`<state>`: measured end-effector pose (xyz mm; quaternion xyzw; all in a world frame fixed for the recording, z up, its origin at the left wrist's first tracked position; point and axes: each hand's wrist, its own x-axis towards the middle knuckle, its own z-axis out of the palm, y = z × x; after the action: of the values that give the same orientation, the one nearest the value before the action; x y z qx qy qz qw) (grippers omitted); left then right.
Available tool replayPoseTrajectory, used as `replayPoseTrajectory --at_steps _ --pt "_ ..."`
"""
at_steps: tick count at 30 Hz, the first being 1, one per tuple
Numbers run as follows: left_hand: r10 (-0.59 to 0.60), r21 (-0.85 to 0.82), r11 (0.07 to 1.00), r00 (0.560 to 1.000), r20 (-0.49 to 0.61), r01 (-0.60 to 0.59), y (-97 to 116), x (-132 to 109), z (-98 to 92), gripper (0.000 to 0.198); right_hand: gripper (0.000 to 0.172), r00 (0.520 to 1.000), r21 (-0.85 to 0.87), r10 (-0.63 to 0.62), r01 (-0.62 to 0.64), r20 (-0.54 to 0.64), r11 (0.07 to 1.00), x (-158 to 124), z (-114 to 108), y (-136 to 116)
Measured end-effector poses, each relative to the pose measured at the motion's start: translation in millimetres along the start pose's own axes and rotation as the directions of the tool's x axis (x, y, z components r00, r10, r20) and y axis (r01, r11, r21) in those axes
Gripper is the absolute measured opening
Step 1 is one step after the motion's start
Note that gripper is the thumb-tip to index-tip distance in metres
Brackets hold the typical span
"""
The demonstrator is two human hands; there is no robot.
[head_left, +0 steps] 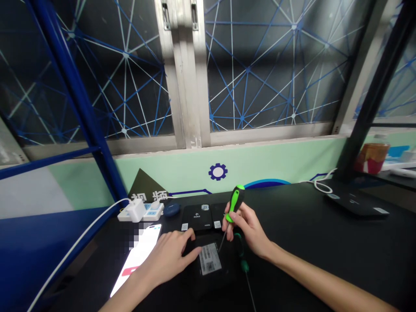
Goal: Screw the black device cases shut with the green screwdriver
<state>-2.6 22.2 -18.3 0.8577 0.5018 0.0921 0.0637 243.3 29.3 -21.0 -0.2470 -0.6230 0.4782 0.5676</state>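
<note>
Here, my right hand (pixel 245 223) grips the bright-green screwdriver (pixel 234 203), tip by the label (pixel 210 259) of the black box (pixel 214 281) on the tabletop (pixel 312 234); left hand (pixel 173 251) unclenched alongside. I'd straighten the shaft, press lightly.

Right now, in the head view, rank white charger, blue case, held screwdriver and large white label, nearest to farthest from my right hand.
1. Held screwdriver: in your right hand.
2. Large white label: lower left.
3. Blue case: farther left.
4. White charger: leftmost of these.
</note>
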Motion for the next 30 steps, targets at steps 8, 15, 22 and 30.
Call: replayPoseTrajectory --at_steps 8,15,22,30 --pt "-0.015 -0.004 1.0 0.999 -0.029 0.015 -2 2 -2.2 0.038 0.025 1.0 -0.065 0.009 -0.009 -0.008 0.998 0 -2 0" --pt "-0.004 -0.093 0.996 1.0 0.031 0.007 -1 2 -1.2 0.044 0.025 0.999 -0.126 -0.015 0.009 -0.043 0.992 1 -3 -1" --pt "0.039 -0.213 0.977 0.992 0.116 -0.014 7 -1 -1.4 0.05 0.024 0.999 -0.205 -0.047 0.04 -0.027 0.978 -1 -5 -1" --pt "0.008 -0.11 0.994 0.999 0.033 -0.004 4 -2 -3.4 0.021 0.019 0.994 -0.355 -0.105 0.099 0.003 0.93 -2 -4 -7"
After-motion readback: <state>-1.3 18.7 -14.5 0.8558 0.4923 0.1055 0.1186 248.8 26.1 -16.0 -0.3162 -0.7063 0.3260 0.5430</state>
